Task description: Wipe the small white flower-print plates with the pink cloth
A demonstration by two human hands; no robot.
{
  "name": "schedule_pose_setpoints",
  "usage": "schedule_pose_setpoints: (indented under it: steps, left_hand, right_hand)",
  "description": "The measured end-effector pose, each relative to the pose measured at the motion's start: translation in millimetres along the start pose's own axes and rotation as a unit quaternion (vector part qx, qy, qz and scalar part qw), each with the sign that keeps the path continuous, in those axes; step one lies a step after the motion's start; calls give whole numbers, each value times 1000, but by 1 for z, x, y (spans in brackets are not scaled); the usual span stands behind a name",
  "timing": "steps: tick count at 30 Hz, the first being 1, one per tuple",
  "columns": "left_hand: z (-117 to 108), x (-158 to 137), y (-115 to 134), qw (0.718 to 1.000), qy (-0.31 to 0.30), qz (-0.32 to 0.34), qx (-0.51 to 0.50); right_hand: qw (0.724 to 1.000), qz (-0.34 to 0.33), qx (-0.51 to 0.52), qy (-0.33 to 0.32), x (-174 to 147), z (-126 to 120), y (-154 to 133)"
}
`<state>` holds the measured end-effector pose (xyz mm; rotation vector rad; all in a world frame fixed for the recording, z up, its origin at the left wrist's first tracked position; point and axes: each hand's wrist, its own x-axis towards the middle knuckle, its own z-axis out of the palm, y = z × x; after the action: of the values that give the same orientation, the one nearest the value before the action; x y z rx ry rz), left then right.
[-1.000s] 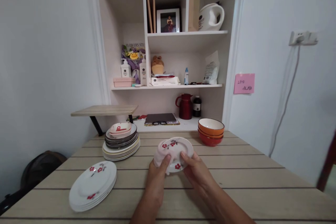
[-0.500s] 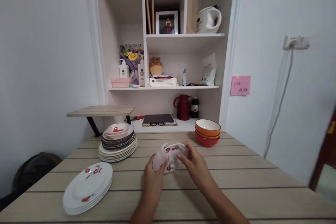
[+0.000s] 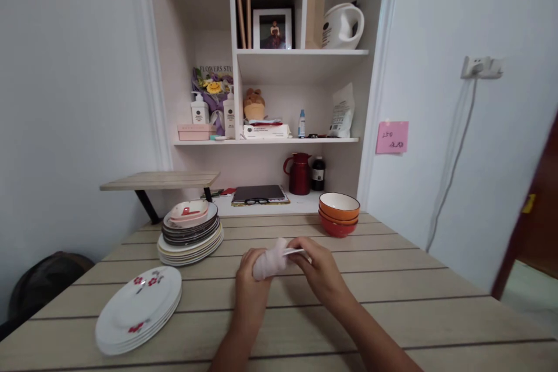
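Wrapped in my left hand is a pale pinkish-white cloth, folded around one side of a small dish. The dish is turned nearly edge-on, so only a thin white strip of it shows. My right hand pinches its right side between thumb and fingers. Both hands are above the middle of the table. To the left lies a stack of white plates with red flowers.
Behind that stack is a taller pile of plates topped with square pink dishes. Orange and red bowls are nested at the back right. A raised wooden shelf stands back left; a red jug sits behind the table.
The dish has tilted from showing its flowered face to nearly edge-on. The cloth now covers more of it. The whole view has shifted slightly.
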<state>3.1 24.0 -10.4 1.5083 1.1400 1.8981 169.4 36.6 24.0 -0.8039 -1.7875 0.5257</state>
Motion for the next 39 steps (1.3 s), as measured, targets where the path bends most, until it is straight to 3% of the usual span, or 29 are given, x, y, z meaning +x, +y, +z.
schedule_pose_setpoints:
  steps: [5, 9, 16, 18, 20, 22, 25, 27, 32, 36, 39]
  left_hand:
    - [3, 3, 5, 979, -24, -144, -142]
    - [4, -2, 13, 966, 12, -211, -146]
    - [6, -7, 9, 948, -15, -219, -231]
    - [6, -7, 5, 946, -23, -222, -237]
    - [6, -7, 1, 950, -8, -228, -214]
    - [5, -6, -2, 958, 12, -233, -167]
    - [5, -5, -4, 974, 12, -203, -97]
    - [5, -4, -5, 987, -13, -150, -60]
    - [3, -3, -8, 995, -72, -62, -4]
    - [2, -3, -10, 994, -73, -80, 1]
    - [4, -1, -6, 988, -70, -130, -53]
  right_hand:
    - [980, 88, 176, 4, -3, 9, 3]
    - [934, 143, 326, 31, -5, 16, 2]
    - [823, 215, 523, 55, -5, 34, 4]
    - [811, 233, 534, 57, -6, 36, 7]
    - [826, 250, 503, 45, -6, 33, 7]
    - [877, 245, 409, 51, -5, 27, 6]
    - [966, 142, 191, 101, -2, 14, 3]
    - [991, 60, 82, 87, 0, 7, 2]
    - [999, 16, 26, -29, 1, 0, 3]
    - [999, -2, 18, -29, 0, 1, -1]
    - [999, 17, 46, -5, 0, 3, -4]
